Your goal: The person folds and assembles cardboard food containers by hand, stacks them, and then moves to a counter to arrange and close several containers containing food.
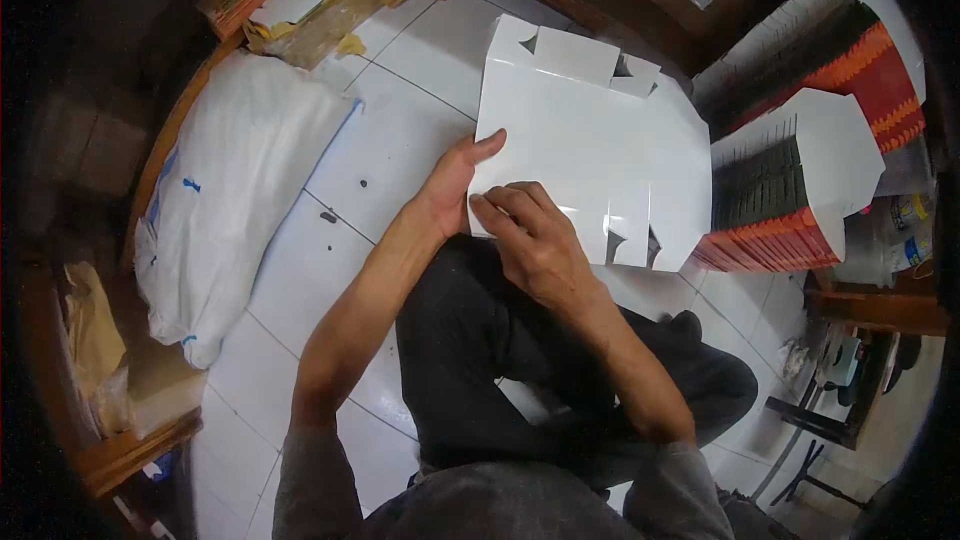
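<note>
A: What do we have in our hands here?

B: A white card [590, 130], flat and glossy, with flaps and notches cut along its far and near edges, held in front of our bent legs [470, 305] above a tiled floor [395, 125].

A: And our left hand [452, 185]?

B: Closed on the card's left edge, thumb laid over the white face. Its fingers are behind the card, out of our sight.

A: Our right hand [540, 250]?

B: Half curled, fingertips bent in at the card's near left corner, beside our left palm. We cannot tell whether they pinch it or only rest there.

A: What stands around us?

B: To our right, just beside the card, a red and black stack [765, 190] with white on its near end; beyond it, a longer stack [825, 80] in similar colours. To our left, a white sack [240, 190] lies on the tiles, with a few dark specks [328, 216] between it and our left arm.
</note>
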Demonstrator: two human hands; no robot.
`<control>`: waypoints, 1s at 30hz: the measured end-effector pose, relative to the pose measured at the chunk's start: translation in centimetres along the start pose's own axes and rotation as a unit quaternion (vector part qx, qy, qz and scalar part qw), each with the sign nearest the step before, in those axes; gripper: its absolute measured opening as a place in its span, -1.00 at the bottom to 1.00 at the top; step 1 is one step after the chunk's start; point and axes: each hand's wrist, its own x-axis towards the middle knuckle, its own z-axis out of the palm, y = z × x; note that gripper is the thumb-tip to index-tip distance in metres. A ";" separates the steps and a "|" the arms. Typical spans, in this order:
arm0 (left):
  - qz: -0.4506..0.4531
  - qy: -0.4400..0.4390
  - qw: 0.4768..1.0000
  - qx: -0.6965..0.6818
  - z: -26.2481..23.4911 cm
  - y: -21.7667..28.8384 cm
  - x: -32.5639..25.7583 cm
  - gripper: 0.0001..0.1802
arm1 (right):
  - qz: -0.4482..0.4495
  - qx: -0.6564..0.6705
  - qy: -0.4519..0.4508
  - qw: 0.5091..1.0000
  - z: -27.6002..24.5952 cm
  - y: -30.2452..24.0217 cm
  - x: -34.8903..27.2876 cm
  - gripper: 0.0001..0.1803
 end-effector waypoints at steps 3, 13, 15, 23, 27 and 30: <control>0.011 0.020 1.000 0.018 0.3 0.2 -0.5 -0.51 | 0.029 0.067 -0.070 0.995 -2.0 0.0 2.0 -0.54; 0.036 0.024 0.999 -0.026 0.4 -0.4 -0.2 -0.60 | 0.230 0.224 -0.168 0.932 -3.0 3.8 6.0 -0.68; 0.035 0.017 0.998 -0.050 0.4 -0.5 0.1 -0.59 | 0.266 0.254 -0.187 0.911 -2.8 4.5 6.5 -0.71; -0.005 -0.124 0.981 -0.149 -1.0 -0.5 0.9 -0.55 | 0.338 0.318 -0.223 0.857 -1.4 6.6 6.6 -0.69; -0.057 -0.022 0.993 -0.098 -3.3 -0.3 2.2 -0.53 | 0.255 0.229 -0.172 0.924 -1.5 3.6 5.3 -0.33; -0.017 0.022 0.998 -0.057 -0.6 0.0 0.8 -0.54 | 0.128 0.076 -0.055 0.987 -3.2 1.1 1.3 -0.18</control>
